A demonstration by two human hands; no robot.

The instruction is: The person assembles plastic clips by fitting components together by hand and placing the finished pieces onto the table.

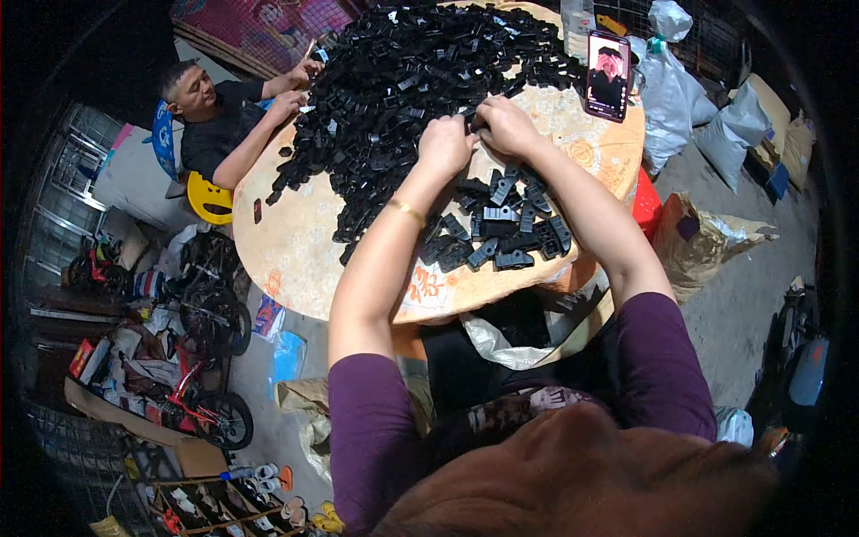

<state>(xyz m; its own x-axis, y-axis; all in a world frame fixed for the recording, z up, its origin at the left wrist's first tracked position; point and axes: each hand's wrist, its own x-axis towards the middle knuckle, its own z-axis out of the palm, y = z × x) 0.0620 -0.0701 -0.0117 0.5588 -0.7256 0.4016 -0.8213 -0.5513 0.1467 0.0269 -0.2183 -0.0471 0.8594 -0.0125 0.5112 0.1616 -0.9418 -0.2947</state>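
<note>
Person's head, 2 hands, fingers pinching seemingly 1 black piece

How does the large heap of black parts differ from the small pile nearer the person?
The large heap covers much of the tabletop, mostly its far side; the small pile takes a patch near the closer edge. The large heap is densely crowded; the small pile shows individual shapes better. Both look black.

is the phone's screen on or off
On: the phone shows a lit picture in pink, pale and dark tones.
</note>
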